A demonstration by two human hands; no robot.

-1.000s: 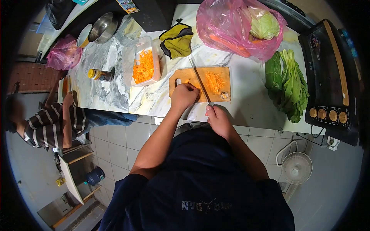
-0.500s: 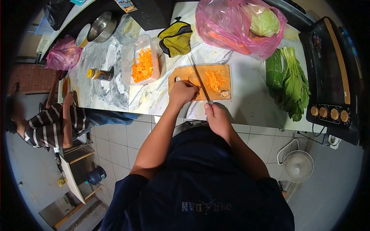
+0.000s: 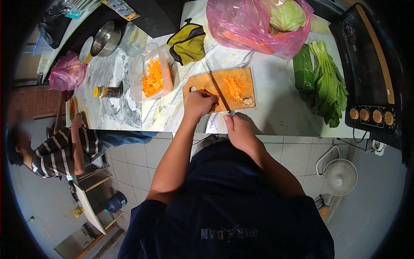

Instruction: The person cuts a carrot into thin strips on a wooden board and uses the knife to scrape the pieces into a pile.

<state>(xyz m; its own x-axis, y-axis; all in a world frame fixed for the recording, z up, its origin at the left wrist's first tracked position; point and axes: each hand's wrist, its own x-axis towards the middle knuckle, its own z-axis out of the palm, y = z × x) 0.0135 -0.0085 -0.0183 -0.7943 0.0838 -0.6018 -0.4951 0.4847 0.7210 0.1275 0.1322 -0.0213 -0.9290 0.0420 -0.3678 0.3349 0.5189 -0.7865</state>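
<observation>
A wooden cutting board [image 3: 196,82] lies on the counter in front of me. My right hand [image 3: 241,133] is wrapped round the handle of a knife [image 3: 217,89], whose long blade slants across the board. Left of the blade, my left hand [image 3: 200,105] is closed with bent fingers on a carrot piece, mostly hidden beneath them; a bit of orange shows by the fingertips. Right of the blade sits a heap of shredded carrot [image 3: 235,87]. A small pale scrap [image 3: 247,101] rests at the board's lower right corner.
Left of the board stands a clear plastic container [image 3: 135,73] of shredded carrot. Behind are a yellow-green cloth [image 3: 188,45] and a pink bag [image 3: 237,26] with cabbage and carrots. Leafy greens [image 3: 326,88] and an oven [image 3: 368,73] are right. A seasoning jar [image 3: 108,92] and another person [image 3: 60,149] are left.
The whole view has shifted slightly, the counter items sliding left. My hands keep nearly the same places on the knife and the carrot piece.
</observation>
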